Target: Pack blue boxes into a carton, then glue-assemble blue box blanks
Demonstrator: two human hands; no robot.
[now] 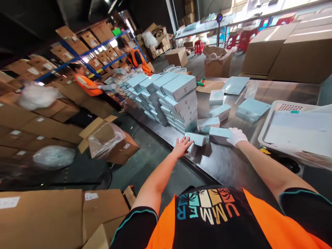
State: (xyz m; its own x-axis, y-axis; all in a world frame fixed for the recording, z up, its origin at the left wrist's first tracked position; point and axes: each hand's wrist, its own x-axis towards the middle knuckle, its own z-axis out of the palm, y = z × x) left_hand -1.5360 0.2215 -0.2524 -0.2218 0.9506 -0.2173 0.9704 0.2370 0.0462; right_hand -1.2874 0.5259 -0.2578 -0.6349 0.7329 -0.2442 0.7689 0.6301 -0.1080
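My left hand [182,147], bare and with fingers spread, rests against a small light-blue box [191,148] near the table's front edge. Another light-blue box [196,139] lies just beyond those fingertips. In a white glove, my right hand [237,137] is closed on the right end of a light-blue box [219,135] lying on the metal table [228,160]. Between and behind my hands are more small boxes, one printed on its end [208,124]. Tall stacks of light-blue boxes [181,100] stand beyond my left hand.
At the right stands a white plastic basket [261,133] holding pale sheets. A flat blue box [252,110] lies beside it. Large cartons [272,52] stand behind the table. Two people in orange vests [89,83] work at the far left. An opened carton [111,141] sits on the floor.
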